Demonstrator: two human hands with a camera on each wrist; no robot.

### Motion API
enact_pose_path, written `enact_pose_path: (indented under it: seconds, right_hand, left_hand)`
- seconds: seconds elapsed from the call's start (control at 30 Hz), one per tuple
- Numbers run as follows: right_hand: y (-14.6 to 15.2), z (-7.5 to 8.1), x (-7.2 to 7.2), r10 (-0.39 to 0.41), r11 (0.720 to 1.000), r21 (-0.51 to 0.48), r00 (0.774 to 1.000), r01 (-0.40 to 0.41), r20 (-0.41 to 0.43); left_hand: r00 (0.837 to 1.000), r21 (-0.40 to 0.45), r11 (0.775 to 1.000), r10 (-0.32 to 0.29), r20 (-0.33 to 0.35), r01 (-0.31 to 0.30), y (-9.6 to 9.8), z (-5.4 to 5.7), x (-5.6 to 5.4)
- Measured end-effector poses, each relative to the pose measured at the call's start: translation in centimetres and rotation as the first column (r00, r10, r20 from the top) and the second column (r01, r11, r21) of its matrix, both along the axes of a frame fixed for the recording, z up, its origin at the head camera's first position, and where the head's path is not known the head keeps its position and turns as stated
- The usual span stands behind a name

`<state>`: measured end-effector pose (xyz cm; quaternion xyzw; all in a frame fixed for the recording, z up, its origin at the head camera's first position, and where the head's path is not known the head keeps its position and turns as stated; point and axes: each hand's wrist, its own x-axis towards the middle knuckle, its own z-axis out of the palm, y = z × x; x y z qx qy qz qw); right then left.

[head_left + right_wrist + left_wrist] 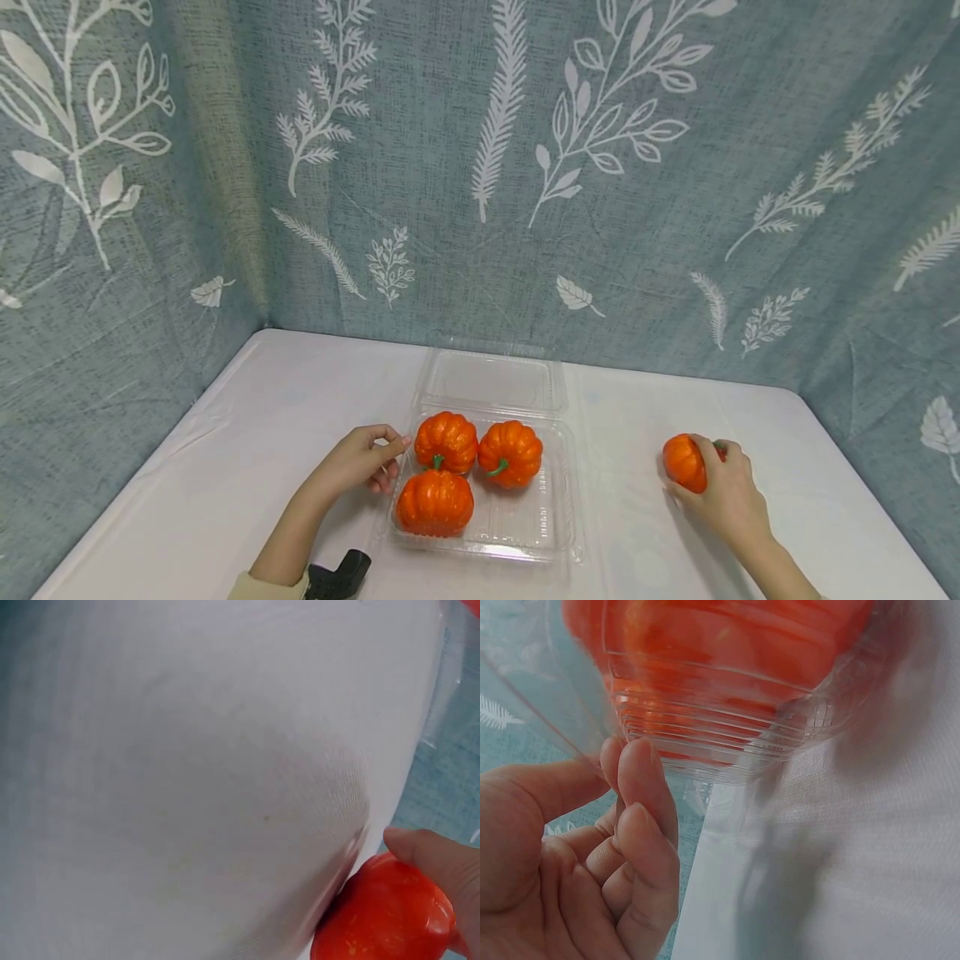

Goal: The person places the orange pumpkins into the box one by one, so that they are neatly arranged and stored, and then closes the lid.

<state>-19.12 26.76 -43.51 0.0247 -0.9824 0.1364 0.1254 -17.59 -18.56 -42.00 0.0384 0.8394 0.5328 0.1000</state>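
At lower right, the right hand (726,493) grips a pumpkin (682,463) well right of the clear container (513,521), whose left side the left hand (362,458) pinches.

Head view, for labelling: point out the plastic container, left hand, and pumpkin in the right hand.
Plastic container (517,518): head view, bare floor.
Left hand (363,457): head view, middle of the hand.
Held pumpkin (683,463): head view, uncovered side.

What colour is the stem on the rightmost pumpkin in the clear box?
The stem is green, clearest in the head view.
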Motion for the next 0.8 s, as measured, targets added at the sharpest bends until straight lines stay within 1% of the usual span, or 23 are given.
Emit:
enact_pose_path:
  seconds: [0.07,0.23,0.33,0.4,0.47,0.6,0.8]
  right_hand:
    - [0.0,0.0,0.0,0.007,1.000,0.001,1.000,-0.007,-0.001]
    - [0.2,-0.1,-0.2,0.031,1.000,-0.001,0.998,-0.031,-0.051]
    - [0.3,0.0,-0.2,0.038,0.999,-0.008,0.998,-0.038,-0.058]
    - [0.3,0.3,-0.2,0.037,0.999,-0.015,0.999,-0.038,-0.031]
    - [0.4,0.6,-0.2,0.039,0.999,-0.026,0.999,-0.039,0.015]
    - [0.6,1.4,-0.3,0.066,0.996,-0.058,0.995,-0.062,0.081]
    - [0.4,2.3,-0.3,0.108,0.989,-0.117,0.988,-0.095,0.106]
  left_hand:
    - [1.000,0.001,1.000,-0.003,0.000,0.003,0.0,0.0,0.0]
    - [1.000,0.007,1.000,-0.008,0.003,0.008,0.0,0.1,-0.1]
    - [1.000,0.009,1.000,-0.009,0.007,0.009,0.0,0.1,-0.1]
    - [1.000,0.008,1.000,-0.011,0.009,0.011,-0.1,0.1,-0.1]
    - [1.000,0.009,1.000,-0.014,0.009,0.013,-0.1,0.1,-0.2]
    - [1.000,0.013,1.000,-0.017,0.007,0.017,-0.1,0.1,-0.2]
    - [1.000,0.017,1.000,-0.017,0.006,0.017,-0.1,0.3,-0.1]
